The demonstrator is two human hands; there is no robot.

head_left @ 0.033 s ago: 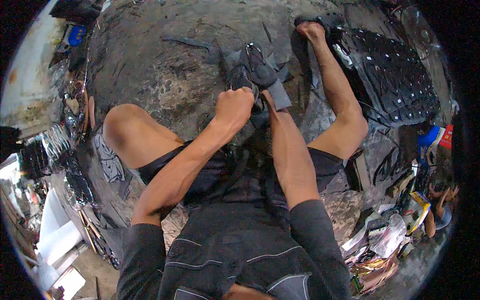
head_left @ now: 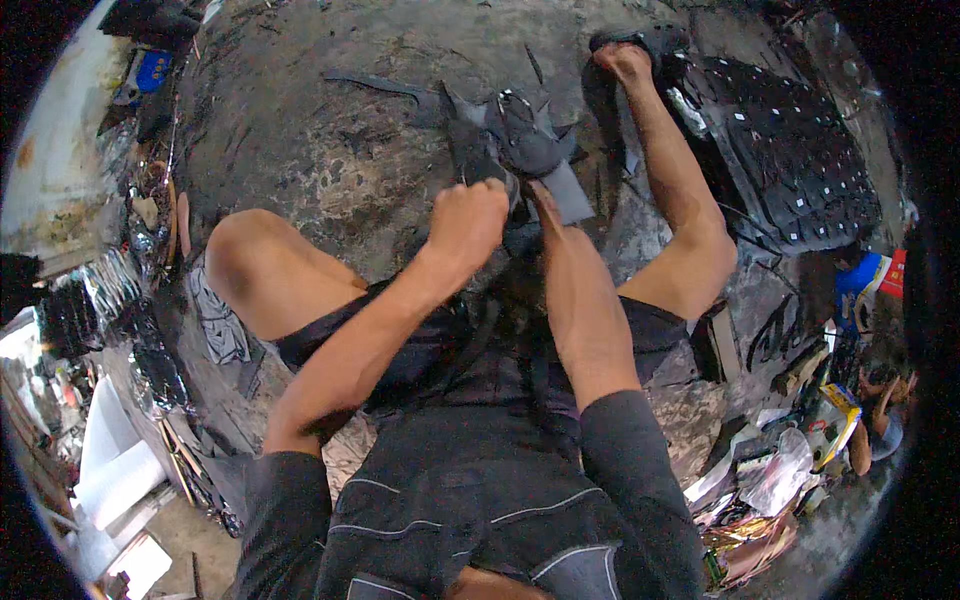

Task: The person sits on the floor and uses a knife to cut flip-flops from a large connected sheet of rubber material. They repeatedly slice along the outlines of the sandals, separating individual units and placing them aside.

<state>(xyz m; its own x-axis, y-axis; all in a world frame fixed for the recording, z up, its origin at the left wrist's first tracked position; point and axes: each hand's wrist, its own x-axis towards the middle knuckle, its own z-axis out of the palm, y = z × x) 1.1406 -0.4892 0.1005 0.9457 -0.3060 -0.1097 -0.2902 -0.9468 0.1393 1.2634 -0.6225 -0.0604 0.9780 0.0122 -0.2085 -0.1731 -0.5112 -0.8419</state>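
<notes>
My left hand (head_left: 468, 215) is closed in a fist at the near end of a dark, flat, flexible-looking piece (head_left: 468, 140). Close beside it, my right hand (head_left: 546, 206) is seen edge-on, with its fingers hidden. A grey rectangular strip (head_left: 570, 192) sticks out just beyond the right hand. Past both hands lies a dark rounded piece (head_left: 535, 150) with a loop-like shiny edge; its kind is unclear. A long thin dark scrap (head_left: 375, 84) stretches left from this pile along the ground.
Black sheets with small white marks (head_left: 785, 150) lie stacked at the right, near my outstretched leg (head_left: 670, 150). Mixed scraps and clear plastic (head_left: 775, 470) heap up at the lower right. Another person (head_left: 885, 420) shows at the right edge. White sheets (head_left: 115, 460) lie at the left.
The dark flat piece by my left fist now reaches farther up and shows more of its face. The rounded piece and grey strip have shifted slightly right. My left fist is slightly lower.
</notes>
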